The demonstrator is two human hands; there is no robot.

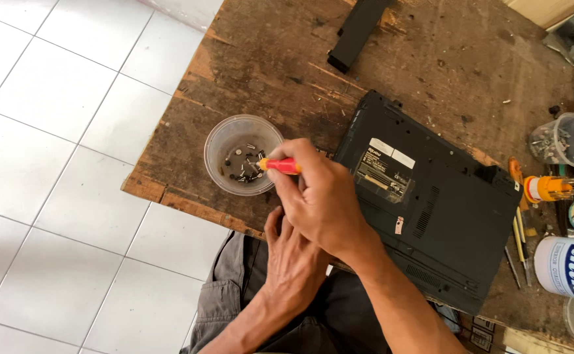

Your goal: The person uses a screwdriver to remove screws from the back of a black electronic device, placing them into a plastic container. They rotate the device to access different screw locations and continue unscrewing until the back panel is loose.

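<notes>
Red screwdriver pinched in right hand over screw cup, beside laptop; left hand spread

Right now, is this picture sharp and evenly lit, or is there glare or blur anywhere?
Head view: soft, even daylight with mild sheen on the white floor tiles; the black laptop underside and the clear plastic cup of screws are sharp; the right hand holding the red-and-yellow screwdriver looks slightly soft; straight edges bow near the frame's borders.

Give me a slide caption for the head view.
Right hand holds a red screwdriver over a clear cup of screws beside an upturned black laptop.
</notes>
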